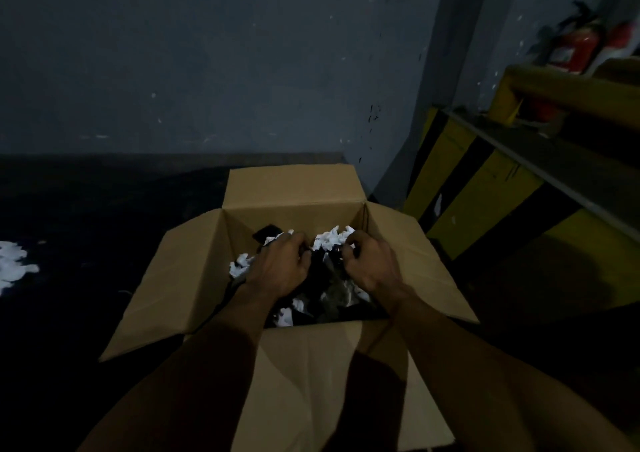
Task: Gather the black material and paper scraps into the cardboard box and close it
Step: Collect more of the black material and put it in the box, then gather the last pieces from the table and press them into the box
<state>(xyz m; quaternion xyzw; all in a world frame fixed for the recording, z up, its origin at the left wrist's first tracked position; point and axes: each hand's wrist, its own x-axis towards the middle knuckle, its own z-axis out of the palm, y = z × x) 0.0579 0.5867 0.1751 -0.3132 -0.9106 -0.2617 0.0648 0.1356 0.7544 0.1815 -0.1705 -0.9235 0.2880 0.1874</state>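
Hands on black material inside cardboard box

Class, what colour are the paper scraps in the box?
The paper scraps are white; head view.

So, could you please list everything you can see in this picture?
cardboard box: one, brown, centre, flaps open
paper scraps: many, white, inside the box
black material: one heap, black, inside the box
loose scraps: one patch, white, far left, outside the box
fire extinguishers: apparently two, red, top right
striped barrier: one, yellow and black, right
left hand: in the box, fingers gripping black material
right hand: same, alongside
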